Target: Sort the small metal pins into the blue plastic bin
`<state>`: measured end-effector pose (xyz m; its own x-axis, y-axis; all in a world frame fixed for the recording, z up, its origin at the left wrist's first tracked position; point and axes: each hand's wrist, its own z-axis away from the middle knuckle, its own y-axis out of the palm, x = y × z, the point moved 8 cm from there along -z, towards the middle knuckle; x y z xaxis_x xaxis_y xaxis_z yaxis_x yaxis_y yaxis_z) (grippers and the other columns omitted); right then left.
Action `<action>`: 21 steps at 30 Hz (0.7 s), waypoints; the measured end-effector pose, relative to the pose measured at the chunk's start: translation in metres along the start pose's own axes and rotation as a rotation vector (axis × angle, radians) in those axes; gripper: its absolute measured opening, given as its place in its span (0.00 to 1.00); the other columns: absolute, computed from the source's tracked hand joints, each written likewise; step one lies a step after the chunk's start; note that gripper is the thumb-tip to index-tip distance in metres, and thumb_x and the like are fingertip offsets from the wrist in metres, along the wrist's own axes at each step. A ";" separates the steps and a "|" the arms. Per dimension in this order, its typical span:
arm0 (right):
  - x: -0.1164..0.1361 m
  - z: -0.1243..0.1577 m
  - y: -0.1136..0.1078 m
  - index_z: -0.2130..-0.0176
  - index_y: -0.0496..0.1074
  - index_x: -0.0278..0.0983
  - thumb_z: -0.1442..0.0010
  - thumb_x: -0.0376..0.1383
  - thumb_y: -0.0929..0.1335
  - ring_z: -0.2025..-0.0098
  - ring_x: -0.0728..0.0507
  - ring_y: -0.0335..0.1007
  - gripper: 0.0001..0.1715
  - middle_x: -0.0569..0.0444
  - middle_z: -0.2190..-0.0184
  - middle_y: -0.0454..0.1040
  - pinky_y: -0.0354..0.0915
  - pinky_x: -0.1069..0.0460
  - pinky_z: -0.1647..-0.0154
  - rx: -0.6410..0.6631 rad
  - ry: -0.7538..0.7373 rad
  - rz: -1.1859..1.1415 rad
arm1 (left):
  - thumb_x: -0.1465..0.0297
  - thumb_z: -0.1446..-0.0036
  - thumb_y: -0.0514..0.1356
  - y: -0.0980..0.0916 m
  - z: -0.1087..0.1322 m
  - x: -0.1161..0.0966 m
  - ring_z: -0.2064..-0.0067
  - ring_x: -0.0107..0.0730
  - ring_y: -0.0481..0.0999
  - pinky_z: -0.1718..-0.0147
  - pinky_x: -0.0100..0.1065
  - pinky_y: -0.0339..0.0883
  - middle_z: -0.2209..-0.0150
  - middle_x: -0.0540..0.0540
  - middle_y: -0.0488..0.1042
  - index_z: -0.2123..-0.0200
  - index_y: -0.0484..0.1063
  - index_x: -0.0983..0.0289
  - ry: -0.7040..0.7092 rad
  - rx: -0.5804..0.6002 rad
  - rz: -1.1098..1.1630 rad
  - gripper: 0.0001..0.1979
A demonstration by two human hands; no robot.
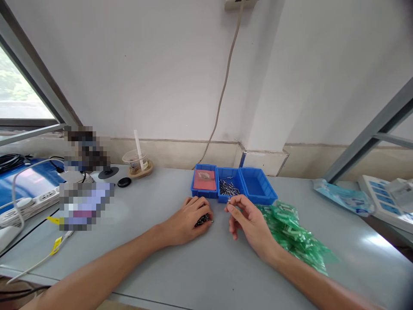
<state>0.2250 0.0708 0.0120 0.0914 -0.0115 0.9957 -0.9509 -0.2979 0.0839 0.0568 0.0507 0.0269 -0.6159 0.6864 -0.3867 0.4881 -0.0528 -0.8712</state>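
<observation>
My left hand (192, 218) rests on the table with its fingers curled around a clump of dark metal screws (202, 219). Just in front of the middle bin, my right hand (247, 221) is closed in a pinch, thumb against index finger. A tiny shiny metal tip (229, 200) shows between them and looks like a screw; most of it is hidden. Loose screws (228, 187) lie in the middle blue bin (227, 199). The left blue bin (204, 193) holds a red card (204, 180) with a small clear bag on it. Nothing shows inside the right blue bin (258, 183).
Green plastic bags (297, 234) are heaped beside my right forearm. A blue-white packet (343, 197) and a white device with blue keys (383, 200) are at the right. Leftward are a clear cup (134, 159), a black round lid (124, 182) and a power strip (35, 202).
</observation>
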 end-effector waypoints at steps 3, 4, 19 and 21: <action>-0.002 0.001 -0.002 0.59 0.67 0.42 0.34 0.52 0.73 0.78 0.47 0.67 0.19 0.62 0.78 0.69 0.69 0.54 0.80 -0.024 -0.021 0.069 | 0.70 0.28 0.59 0.000 0.001 0.000 0.50 0.39 0.71 0.47 0.41 0.59 0.51 0.54 0.73 0.52 0.71 0.58 0.005 0.003 0.003 0.04; -0.003 0.001 -0.002 0.60 0.67 0.42 0.35 0.52 0.74 0.77 0.47 0.67 0.19 0.62 0.80 0.67 0.69 0.54 0.80 -0.034 -0.026 0.082 | 0.69 0.28 0.58 0.000 0.001 0.000 0.50 0.39 0.71 0.47 0.41 0.60 0.51 0.54 0.73 0.52 0.71 0.58 0.007 0.001 0.002 0.04; 0.000 0.000 0.000 0.65 0.68 0.40 0.33 0.57 0.70 0.79 0.51 0.60 0.25 0.62 0.74 0.65 0.62 0.56 0.84 0.024 0.095 0.051 | 0.70 0.27 0.57 -0.001 0.001 0.001 0.48 0.40 0.71 0.46 0.41 0.61 0.47 0.54 0.74 0.48 0.72 0.57 0.016 0.014 0.017 0.08; -0.002 0.000 -0.002 0.68 0.66 0.40 0.34 0.58 0.70 0.81 0.52 0.57 0.26 0.63 0.77 0.62 0.57 0.58 0.86 0.009 0.119 0.054 | 0.69 0.28 0.58 -0.002 0.002 0.002 0.48 0.41 0.71 0.46 0.42 0.62 0.46 0.56 0.73 0.45 0.71 0.57 0.005 -0.006 0.022 0.10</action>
<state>0.2266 0.0714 0.0101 0.0040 0.0852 0.9964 -0.9508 -0.3083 0.0302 0.0537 0.0510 0.0274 -0.6018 0.6886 -0.4045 0.5057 -0.0635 -0.8604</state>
